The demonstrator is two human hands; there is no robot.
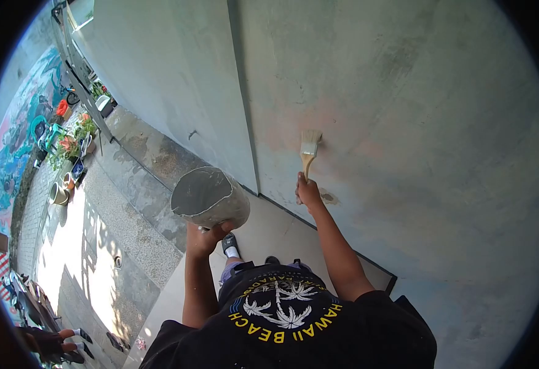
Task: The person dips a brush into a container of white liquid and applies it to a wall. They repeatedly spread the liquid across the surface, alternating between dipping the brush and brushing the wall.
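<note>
My right hand [308, 191] is closed around the wooden handle of a flat paintbrush [309, 147]. The brush points upward, its pale bristles right at the surface of the grey-green wall [404, 123], beside a faint pinkish patch. In my left hand [211, 237] is a round container [235, 206] with a stained outside, held from below and the near side. Its open top faces up and shows grey inside. The container is at chest height, left of the brush and in front of the wall's corner edge.
A metal ladder [82, 80] leans at the upper left. Potted plants [69, 147] line the paved yard [122, 227] near a painted mural wall [20, 147]. At the lower left, a person's legs [66, 344] show. Pale tiles [269, 227] lie under my feet.
</note>
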